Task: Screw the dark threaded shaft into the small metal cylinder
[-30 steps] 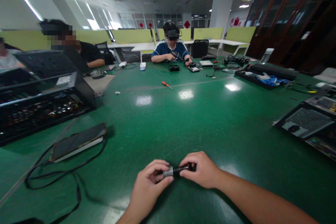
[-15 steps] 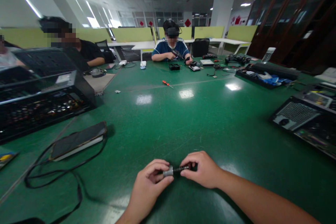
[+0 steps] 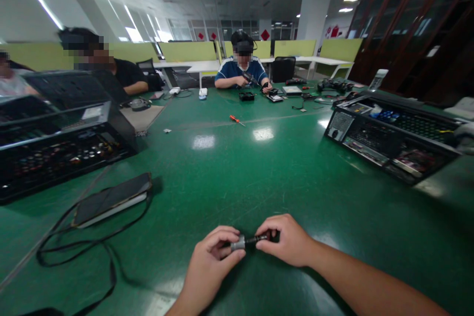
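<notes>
**Both hands pinch a small part low over the desk**

The left hand and right hand meet fingertip to fingertip just above the green desk. Between them they grip a small grey-and-black cylindrical part, the left hand on its grey end and the right on its black end. Both forearms reach in from the lower edge. Hands and part have stayed put, while the open computer case on the right has shifted in from the desk's edge.

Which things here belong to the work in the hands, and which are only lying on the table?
In use: left hand, right hand, small cylindrical part pinched between them.
Lying about: flat dark device, black cable, orange screwdriver, left computer case.
</notes>
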`<state>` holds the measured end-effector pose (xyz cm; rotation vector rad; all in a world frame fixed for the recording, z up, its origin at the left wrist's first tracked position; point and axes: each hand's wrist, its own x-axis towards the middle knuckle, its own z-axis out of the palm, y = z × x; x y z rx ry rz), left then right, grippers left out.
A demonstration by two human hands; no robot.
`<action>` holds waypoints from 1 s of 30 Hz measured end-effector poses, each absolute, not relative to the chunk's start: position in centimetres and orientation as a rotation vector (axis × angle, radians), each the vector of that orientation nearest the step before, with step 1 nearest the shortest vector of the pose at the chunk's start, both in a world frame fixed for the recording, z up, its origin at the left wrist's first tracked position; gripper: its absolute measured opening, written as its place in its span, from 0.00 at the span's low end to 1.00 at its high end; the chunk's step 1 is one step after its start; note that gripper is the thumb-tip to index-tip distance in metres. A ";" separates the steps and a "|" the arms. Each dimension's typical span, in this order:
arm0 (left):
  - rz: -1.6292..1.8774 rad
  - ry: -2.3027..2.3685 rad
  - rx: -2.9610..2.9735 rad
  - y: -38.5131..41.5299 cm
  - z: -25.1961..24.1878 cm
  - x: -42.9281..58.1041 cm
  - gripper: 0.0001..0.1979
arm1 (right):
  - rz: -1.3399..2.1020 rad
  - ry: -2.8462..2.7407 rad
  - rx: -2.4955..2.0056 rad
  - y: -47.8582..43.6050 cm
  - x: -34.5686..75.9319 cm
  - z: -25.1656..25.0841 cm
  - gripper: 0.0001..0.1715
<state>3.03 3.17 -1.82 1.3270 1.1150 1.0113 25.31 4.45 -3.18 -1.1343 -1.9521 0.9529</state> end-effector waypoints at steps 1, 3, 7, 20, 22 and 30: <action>1.011 1.113 1.327 3.2 -1.9 3.0 0.07 | 0.953 -1.951 -1.132 4.4 25.3 -3.1 0.05; 1.013 1.109 1.327 3.2 -2.1 3.0 0.07 | 0.956 -1.950 -1.130 4.4 25.4 -3.1 0.05; 1.019 1.106 1.333 3.2 -2.3 2.9 0.07 | 0.954 -1.955 -1.135 4.4 25.4 -3.1 0.06; 1.014 1.108 1.322 3.1 -2.2 2.9 0.06 | 0.961 -1.950 -1.118 4.5 25.6 -3.4 0.05; 1.017 1.111 1.319 3.1 -2.1 3.0 0.06 | 0.960 -1.947 -1.122 4.5 25.7 -3.3 0.05; 1.030 1.105 1.318 3.2 -2.3 3.0 0.07 | 0.970 -1.945 -1.128 4.5 25.8 -3.0 0.06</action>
